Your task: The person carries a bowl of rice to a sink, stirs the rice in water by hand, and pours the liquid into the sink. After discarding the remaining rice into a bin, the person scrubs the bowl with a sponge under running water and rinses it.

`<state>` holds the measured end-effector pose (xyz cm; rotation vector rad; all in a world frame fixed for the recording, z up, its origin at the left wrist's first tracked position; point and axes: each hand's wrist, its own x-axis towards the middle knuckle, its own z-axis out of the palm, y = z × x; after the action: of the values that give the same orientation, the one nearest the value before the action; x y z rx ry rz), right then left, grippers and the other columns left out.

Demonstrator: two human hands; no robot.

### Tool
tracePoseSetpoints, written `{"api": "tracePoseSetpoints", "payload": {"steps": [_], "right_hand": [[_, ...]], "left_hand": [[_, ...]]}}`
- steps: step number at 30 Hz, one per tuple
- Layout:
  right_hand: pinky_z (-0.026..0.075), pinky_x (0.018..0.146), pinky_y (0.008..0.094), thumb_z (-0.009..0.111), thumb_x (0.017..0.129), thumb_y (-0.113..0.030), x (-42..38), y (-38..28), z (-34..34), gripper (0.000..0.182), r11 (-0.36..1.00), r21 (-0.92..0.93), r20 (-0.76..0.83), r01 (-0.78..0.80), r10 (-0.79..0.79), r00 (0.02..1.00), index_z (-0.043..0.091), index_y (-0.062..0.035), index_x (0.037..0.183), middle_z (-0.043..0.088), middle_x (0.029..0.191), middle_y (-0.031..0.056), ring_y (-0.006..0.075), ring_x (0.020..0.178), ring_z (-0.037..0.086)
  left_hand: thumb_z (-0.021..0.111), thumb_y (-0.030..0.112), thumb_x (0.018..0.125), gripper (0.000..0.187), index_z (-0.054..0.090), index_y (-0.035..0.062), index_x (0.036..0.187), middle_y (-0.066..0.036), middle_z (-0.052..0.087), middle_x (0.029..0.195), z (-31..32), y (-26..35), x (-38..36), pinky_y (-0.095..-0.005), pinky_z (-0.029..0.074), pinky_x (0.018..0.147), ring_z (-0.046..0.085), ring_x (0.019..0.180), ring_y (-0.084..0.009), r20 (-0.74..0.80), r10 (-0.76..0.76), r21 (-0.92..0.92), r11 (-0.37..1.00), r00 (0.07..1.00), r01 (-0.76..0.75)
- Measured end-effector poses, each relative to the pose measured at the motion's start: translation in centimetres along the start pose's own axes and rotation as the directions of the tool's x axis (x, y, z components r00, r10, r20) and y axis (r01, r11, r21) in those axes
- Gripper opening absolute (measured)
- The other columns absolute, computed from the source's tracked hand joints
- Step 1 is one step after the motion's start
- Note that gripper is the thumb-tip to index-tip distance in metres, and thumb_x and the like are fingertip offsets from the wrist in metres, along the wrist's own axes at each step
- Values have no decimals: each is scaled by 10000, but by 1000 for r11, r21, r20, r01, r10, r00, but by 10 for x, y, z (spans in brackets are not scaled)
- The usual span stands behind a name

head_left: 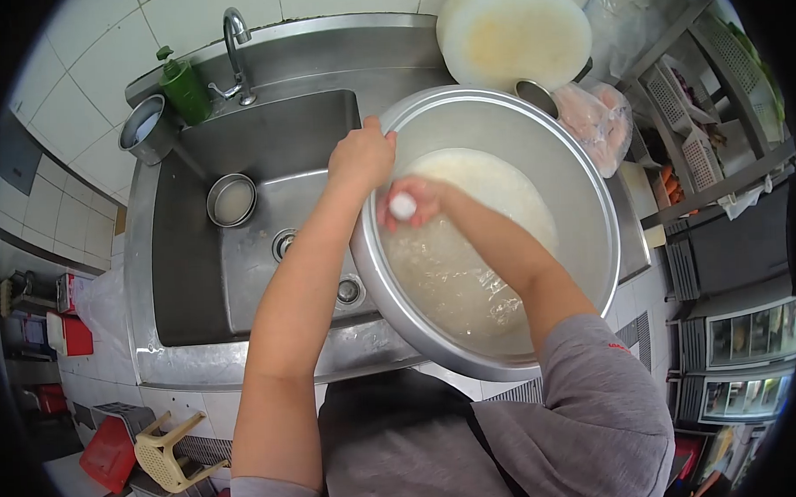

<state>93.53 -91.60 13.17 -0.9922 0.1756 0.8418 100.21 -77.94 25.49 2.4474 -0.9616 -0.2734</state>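
A large round metal pot [588, 154] rests tilted on the sink's right edge. Inside it is cloudy, rippling water [451, 264] with a pale white layer, which looks like rice, along the far side. My left hand [362, 158] is closed over the pot's left rim. Within the pot, just above the water, my right hand [417, 202] is cupped with the palm turned up. A small white lump [403, 205] lies in that palm; motion blur hides what it is made of.
The steel sink [198, 295] to the left holds a small round metal bowl [232, 200]. Behind it stand a faucet [238, 52], a green pump bottle [185, 89] and a metal container [148, 130]. A round cutting board [513, 34] and a plastic bag [595, 123] lie beyond the pot.
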Motion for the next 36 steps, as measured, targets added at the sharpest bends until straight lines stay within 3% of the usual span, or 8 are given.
{"api": "tracePoseSetpoints", "payload": {"steps": [3, 5, 11, 16, 24, 28, 32, 36], "right_hand": [[448, 436, 243, 414, 794, -262, -40, -34, -24, 339, 931, -308, -581, 196, -347, 736, 599, -26, 949, 633, 832, 121, 128, 530, 557], [460, 526, 308, 462, 775, -221, -69, -23, -73, 252, 357, -832, -521, -424, -765, 378, 607, -57, 899, 608, 847, 109, 168, 641, 560], [440, 706, 436, 462, 774, -138, -226, 61, -68, 179, -607, -427, -375, -671, -557, 742, 605, -44, 827, 553, 858, 107, 279, 846, 525], [457, 707, 390, 526, 743, -171, -252, 71, 40, 134, -356, -678, -625, -643, -180, 759, 612, -78, 787, 566, 801, 116, 280, 805, 554], [434, 789, 376, 605, 739, -178, -298, 15, -35, 242, 85, -760, -276, -644, -940, 202, 570, -11, 910, 567, 964, 173, 337, 929, 521], [376, 918, 408, 633, 736, -145, -305, 67, -7, 263, -185, -624, -130, -759, -934, 334, 548, 25, 917, 507, 1110, 217, 385, 1075, 453], [453, 823, 314, 573, 814, -207, -237, 27, 77, 247, 464, -575, -759, -674, -610, 227, 546, 26, 892, 599, 865, 138, 237, 920, 562], [379, 901, 337, 418, 908, -283, -144, -25, 113, 329, 481, -861, -464, 164, -876, 133, 480, -10, 1081, 497, 1131, 98, 201, 1065, 466]], "left_hand": [[415, 315, 866, 362, 472, -7, 1023, -240, 588, 918, 2, -2, 0, -449, 451, 765, 568, 877, -389, -21, 25, 14, 1000, 999, -25], [418, 314, 865, 368, 470, -9, 1033, -243, 586, 922, 2, -2, 1, -449, 451, 767, 567, 882, -390, -20, 37, -1, 999, 999, -37], [425, 312, 861, 389, 462, -16, 1068, -255, 579, 943, 0, -1, -4, -450, 445, 780, 559, 902, -397, -42, 51, -19, 998, 998, -52], [422, 313, 862, 399, 459, -12, 1091, -264, 570, 962, 1, -3, 0, -454, 435, 794, 549, 912, -409, -54, 84, -25, 996, 995, -85], [427, 325, 859, 390, 468, 0, 1070, -265, 574, 946, 8, -11, 4, -460, 437, 781, 551, 905, -405, -61, 83, -66, 994, 995, -87], [482, 417, 824, 499, 527, -2, 1091, -228, 500, 1144, 9, -28, 11, -388, 399, 866, 484, 1053, -356, 76, 51, -322, 946, 996, -24], [459, 327, 841, 367, 556, 5, 987, -197, 548, 1046, -8, -22, -3, -411, 438, 759, 527, 955, -327, -249, 114, -196, 966, 962, -166], [459, 376, 851, 421, 497, 25, 1081, -174, 531, 1016, -17, 14, -29, -387, 459, 737, 555, 891, -290, -149, 394, -495, 764, 907, -413]]}}
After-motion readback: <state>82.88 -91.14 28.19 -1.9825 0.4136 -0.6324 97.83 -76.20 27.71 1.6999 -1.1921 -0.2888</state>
